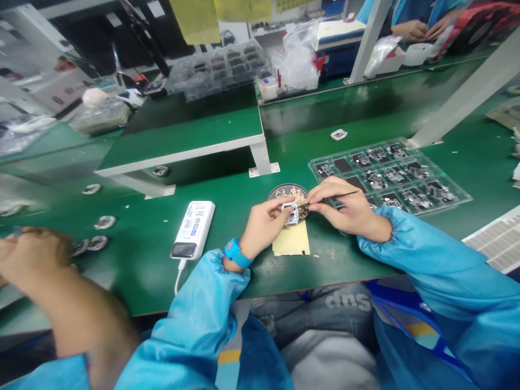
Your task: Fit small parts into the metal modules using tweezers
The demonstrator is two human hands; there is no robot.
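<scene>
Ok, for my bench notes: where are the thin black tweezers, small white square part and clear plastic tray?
Thin black tweezers (354,192), head view, on the shaft.
Small white square part (290,214), head view, on its frame.
Clear plastic tray (357,149), head view, on far rim.

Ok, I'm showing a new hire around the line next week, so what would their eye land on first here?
The eye goes first to the middle of the green workbench, where the left hand grips a small white square part and the right hand brings a fine pointed tool to it. Just right of the hands lies a large clear tray of dark electronic modules. The bright blue sleeves and white power bank also stand out.
</scene>
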